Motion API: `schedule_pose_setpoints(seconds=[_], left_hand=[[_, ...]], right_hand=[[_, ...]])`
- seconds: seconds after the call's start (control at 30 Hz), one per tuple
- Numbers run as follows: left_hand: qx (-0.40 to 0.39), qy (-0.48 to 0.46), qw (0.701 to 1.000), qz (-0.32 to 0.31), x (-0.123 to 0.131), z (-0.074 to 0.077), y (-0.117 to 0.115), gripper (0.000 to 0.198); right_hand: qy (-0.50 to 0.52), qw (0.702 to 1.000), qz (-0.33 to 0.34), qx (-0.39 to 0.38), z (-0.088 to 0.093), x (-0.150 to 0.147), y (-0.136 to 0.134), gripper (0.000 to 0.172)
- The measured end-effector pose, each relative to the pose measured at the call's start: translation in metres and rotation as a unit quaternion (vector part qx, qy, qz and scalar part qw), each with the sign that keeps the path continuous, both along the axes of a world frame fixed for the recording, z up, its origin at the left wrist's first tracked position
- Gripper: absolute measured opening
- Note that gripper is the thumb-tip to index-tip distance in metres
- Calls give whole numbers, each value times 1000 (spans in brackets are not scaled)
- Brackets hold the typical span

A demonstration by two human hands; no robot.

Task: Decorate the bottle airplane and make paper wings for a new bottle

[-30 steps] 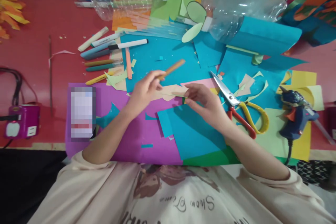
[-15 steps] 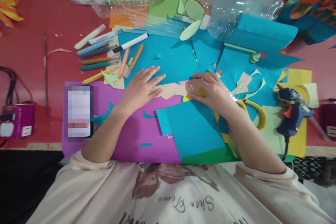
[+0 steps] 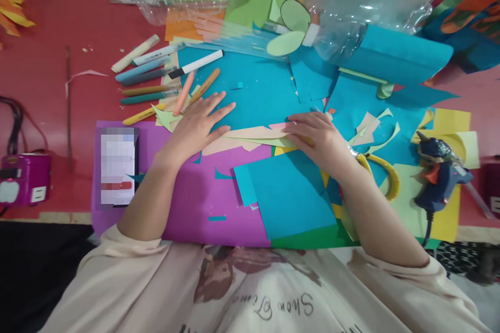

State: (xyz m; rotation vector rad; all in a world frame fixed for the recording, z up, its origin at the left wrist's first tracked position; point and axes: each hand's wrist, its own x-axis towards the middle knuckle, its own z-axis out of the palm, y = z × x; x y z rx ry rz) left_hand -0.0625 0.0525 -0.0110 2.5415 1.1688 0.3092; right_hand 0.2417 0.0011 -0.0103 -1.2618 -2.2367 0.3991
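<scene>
My left hand [image 3: 195,125] lies flat with its fingers spread on the blue paper [image 3: 253,93] and the left end of a peach paper strip [image 3: 250,134]. My right hand [image 3: 316,138] rests with curled fingers on the right end of that strip, above a blue paper square [image 3: 289,192]. A brown marker [image 3: 205,86] lies just beyond my left fingertips, beside an orange one [image 3: 183,94]. Yellow-handled scissors [image 3: 377,169] sit partly under my right wrist.
A phone [image 3: 117,166] lies on the purple sheet [image 3: 187,197] at left. More markers [image 3: 148,70] lie on the red table [image 3: 50,73]. A blue glue gun [image 3: 439,166] is at right. Clear plastic bottles [image 3: 351,10] stand at the back. A purple power box [image 3: 23,179] sits far left.
My left hand put down the brown marker and went flat on the paper, then slid left. My right hand moved up onto the peach strip, covering the scissors' blades.
</scene>
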Motion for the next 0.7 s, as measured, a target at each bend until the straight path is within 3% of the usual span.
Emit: schedule_pose_setpoints(seconds=[0.2,0.37,0.7], left_hand=[[-11,57,998,4,-2,5,2,52],[-47,96,994,23,0,15,2,51],[-67,74,994,43,1,17,4,49]], right_hand=[[-17,999,48,7,14,-3,-9,22],[-42,996,79,-22,29,0,-32,24],[-22,963,191,-188,57,21,-87,31]])
